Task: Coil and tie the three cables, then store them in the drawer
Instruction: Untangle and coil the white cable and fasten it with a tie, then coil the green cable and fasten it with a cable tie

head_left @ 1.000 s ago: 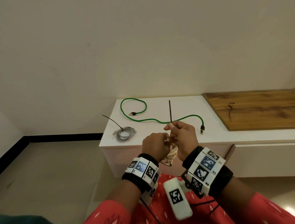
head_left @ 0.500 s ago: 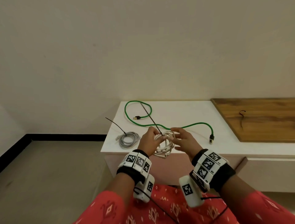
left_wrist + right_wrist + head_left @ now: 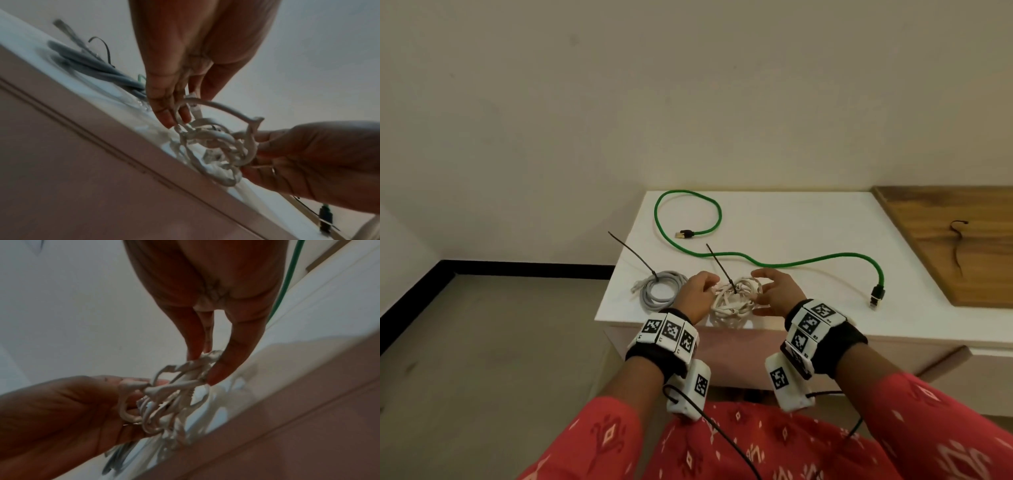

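While the grey cable [image 3: 658, 290] lies coiled and tied left of the white cable [image 3: 736, 297], that white coil, held up before the chest a second ago, now sits at the cabinet top's [image 3: 808, 219] front edge, its black tie's tail sticking up. Left hand [image 3: 695, 294] and right hand [image 3: 777, 291] pinch its loops from either side. Beyond it, the green cable [image 3: 774, 262] sprawls uncoiled, so one remains.

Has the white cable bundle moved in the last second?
Yes. The white cable bundle was held up in front of the cabinet edge; now it rests on the white cabinet top, beside the grey coil.
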`<state>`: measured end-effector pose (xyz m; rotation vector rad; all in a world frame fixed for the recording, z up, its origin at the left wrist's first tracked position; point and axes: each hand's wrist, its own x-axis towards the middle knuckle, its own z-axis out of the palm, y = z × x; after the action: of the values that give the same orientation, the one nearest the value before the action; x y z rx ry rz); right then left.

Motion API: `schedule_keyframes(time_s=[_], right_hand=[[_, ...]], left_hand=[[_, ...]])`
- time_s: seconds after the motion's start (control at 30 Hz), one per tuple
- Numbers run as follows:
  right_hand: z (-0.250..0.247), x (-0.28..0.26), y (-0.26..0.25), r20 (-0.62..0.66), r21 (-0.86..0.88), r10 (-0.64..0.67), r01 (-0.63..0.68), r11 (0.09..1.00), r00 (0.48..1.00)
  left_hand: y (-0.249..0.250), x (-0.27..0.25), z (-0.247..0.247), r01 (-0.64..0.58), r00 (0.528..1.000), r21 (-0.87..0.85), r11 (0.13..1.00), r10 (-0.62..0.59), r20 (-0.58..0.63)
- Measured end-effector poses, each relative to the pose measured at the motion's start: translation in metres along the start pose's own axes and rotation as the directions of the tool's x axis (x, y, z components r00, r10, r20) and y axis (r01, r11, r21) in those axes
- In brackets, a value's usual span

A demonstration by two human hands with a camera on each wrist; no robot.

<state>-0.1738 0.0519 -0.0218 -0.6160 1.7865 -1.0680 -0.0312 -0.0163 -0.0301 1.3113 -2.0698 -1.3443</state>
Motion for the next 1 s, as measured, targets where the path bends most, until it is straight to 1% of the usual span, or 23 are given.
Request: schedule_keyframes(time_s=[0.1, 0.23, 0.3, 0.33, 0.37, 0.4, 0.43, 0.47, 0.5, 0.53, 0.57, 0.63, 0.67, 0.7, 0.77, 0.8, 0.83, 0.9, 0.93, 1.0], right_hand=[[-0.002, 0.008, 0.005, -0.018, -0.06, -0.019, 0.017, 0.998, 1.0], [-0.013, 0.008, 0.005, -0.052, -0.097, -0.041, 0.036, 0.995, 0.998], [-0.029, 0.003, 0.0, -0.145, -0.119, -0.099, 0.082, 0.99, 0.984], [-0.04, -0.001, -0.002, -0.216, -0.128, -0.151, 0.126, 0.984, 0.965], [-0.053, -0.005, -0.003, -0.302, -0.138, -0.212, 0.177, 0.974, 0.93], [-0.068, -0.01, -0.002, -0.408, -0.17, -0.273, 0.221, 0.96, 0.871], [-0.082, -0.015, -0.001, -0.522, -0.237, -0.331, 0.239, 0.942, 0.786], [-0.097, -0.019, 0.001, -0.62, -0.32, -0.376, 0.216, 0.923, 0.689], [-0.111, -0.02, 0.004, -0.683, -0.383, -0.406, 0.175, 0.907, 0.607], [-0.124, -0.018, 0.009, -0.705, -0.415, -0.41, 0.132, 0.9, 0.579], [-0.135, -0.015, 0.012, -0.684, -0.432, -0.382, 0.078, 0.899, 0.621], [-0.148, -0.006, 0.017, -0.558, -0.441, -0.25, -0.027, 0.897, 0.791], [-0.152, -0.001, 0.019, -0.495, -0.437, -0.199, -0.045, 0.898, 0.846], [-0.154, 0.001, 0.02, -0.455, -0.441, -0.181, -0.044, 0.896, 0.872], [-0.158, -0.001, 0.016, -0.44, -0.413, -0.206, 0.006, 0.911, 0.874], [-0.162, -0.004, 0.012, -0.442, -0.353, -0.21, 0.046, 0.935, 0.872], [-0.165, -0.01, 0.006, -0.449, -0.262, -0.208, 0.094, 0.96, 0.869], [-0.175, -0.026, -0.008, -0.476, -0.009, -0.165, 0.183, 0.983, 0.864], [-0.183, -0.035, -0.016, -0.504, 0.113, -0.145, 0.231, 0.966, 0.851], [-0.203, -0.056, -0.032, -0.559, 0.268, -0.129, 0.325, 0.907, 0.819]], left_hand=[[-0.005, 0.004, 0.0, -0.046, 0.999, 0.062, 0.997, 0.046, 0.009], [-0.005, 0.003, -0.002, -0.058, 0.998, 0.011, 0.998, 0.058, -0.008], [-0.002, 0.001, -0.005, -0.083, 0.996, -0.012, 0.996, 0.082, -0.04], [-0.001, 0.0, -0.007, -0.1, 0.993, -0.013, 0.995, 0.099, -0.057], [0.001, -0.001, -0.01, -0.116, 0.991, -0.016, 0.993, 0.114, -0.073], [0.002, -0.002, -0.013, -0.129, 0.988, -0.024, 0.991, 0.126, -0.09], [0.003, -0.003, -0.016, -0.143, 0.984, -0.038, 0.989, 0.138, -0.109], [0.004, -0.004, -0.018, -0.155, 0.981, -0.055, 0.986, 0.147, -0.127], [0.005, -0.004, -0.019, -0.166, 0.977, -0.067, 0.984, 0.155, -0.144], [0.006, -0.004, -0.02, -0.176, 0.974, -0.072, 0.982, 0.163, -0.157], [0.008, -0.005, -0.02, -0.187, 0.971, -0.072, 0.98, 0.173, -0.167], [0.012, -0.007, -0.018, -0.201, 0.967, -0.067, 0.977, 0.186, -0.175], [0.015, -0.009, -0.016, -0.205, 0.966, -0.066, 0.977, 0.191, -0.174], [0.017, -0.01, -0.015, -0.212, 0.965, -0.064, 0.975, 0.199, -0.172], [0.021, -0.013, -0.013, -0.222, 0.964, -0.06, 0.973, 0.21, -0.165], [0.024, -0.015, -0.013, -0.224, 0.964, -0.06, 0.973, 0.212, -0.16], [0.026, -0.016, -0.012, -0.224, 0.965, -0.062, 0.973, 0.212, -0.155], [0.03, -0.019, -0.01, -0.23, 0.964, -0.063, 0.971, 0.219, -0.15], [0.032, -0.021, -0.009, -0.235, 0.963, -0.063, 0.97, 0.224, -0.147], [0.038, -0.024, -0.004, -0.243, 0.962, -0.063, 0.968, 0.233, -0.141]])
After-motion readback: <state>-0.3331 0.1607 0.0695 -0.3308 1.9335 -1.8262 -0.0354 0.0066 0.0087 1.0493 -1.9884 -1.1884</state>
